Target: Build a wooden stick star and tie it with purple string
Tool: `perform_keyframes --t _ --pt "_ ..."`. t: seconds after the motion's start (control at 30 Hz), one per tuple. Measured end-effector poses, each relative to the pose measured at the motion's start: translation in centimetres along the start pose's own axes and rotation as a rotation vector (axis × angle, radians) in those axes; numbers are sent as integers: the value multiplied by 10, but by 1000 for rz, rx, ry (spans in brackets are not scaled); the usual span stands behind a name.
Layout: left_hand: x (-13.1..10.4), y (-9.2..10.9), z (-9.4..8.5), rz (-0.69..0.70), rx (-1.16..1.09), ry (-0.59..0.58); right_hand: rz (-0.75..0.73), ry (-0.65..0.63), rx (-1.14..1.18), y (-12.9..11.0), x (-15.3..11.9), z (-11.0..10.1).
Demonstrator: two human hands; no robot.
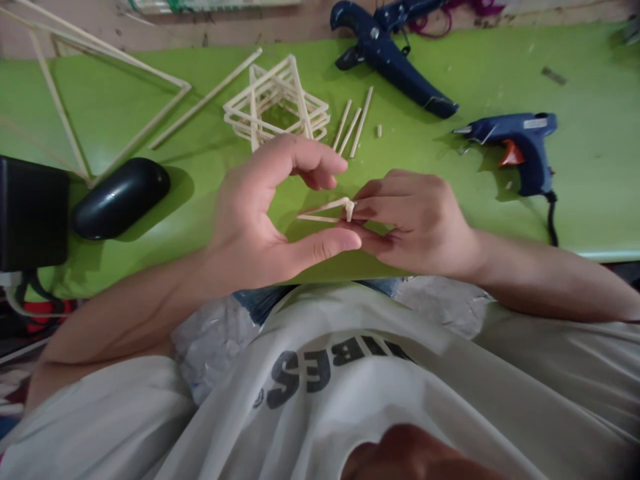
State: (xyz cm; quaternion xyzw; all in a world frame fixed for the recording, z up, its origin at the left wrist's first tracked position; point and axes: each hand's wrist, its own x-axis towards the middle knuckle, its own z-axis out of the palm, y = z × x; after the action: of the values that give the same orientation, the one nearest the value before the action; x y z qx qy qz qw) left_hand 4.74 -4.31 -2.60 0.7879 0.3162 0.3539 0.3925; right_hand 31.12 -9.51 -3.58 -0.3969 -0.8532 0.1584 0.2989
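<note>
My right hand pinches a small triangle of thin wooden sticks at its right-hand end, low over the green table. Around the triangle curves my left hand, its thumb and fingers spread apart and gripping nothing. The left thumb tip lies close to my right fingers; whether they touch I cannot tell. Just beyond my left hand stands a star-shaped frame of layered wooden sticks, its near edge partly hidden by that hand. Several loose short sticks lie to the right of the frame.
A blue glue gun with an orange trigger and a cord lies at the right. Behind it is a dark blue cutter tool. At the left are a black mouse, a black box and a large stick frame with a long stick.
</note>
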Motion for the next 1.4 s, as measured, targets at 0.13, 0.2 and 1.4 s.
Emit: perform_keyframes --t 0.13,0.2,1.4 --pt "1 -3 3 15 -10 -20 8 -41 -22 -2 1 -2" --pt "3 -2 5 -4 -12 -24 0 -47 -11 -2 2 -2" --pt "8 -5 -8 -85 55 -142 60 33 265 2 11 -12"
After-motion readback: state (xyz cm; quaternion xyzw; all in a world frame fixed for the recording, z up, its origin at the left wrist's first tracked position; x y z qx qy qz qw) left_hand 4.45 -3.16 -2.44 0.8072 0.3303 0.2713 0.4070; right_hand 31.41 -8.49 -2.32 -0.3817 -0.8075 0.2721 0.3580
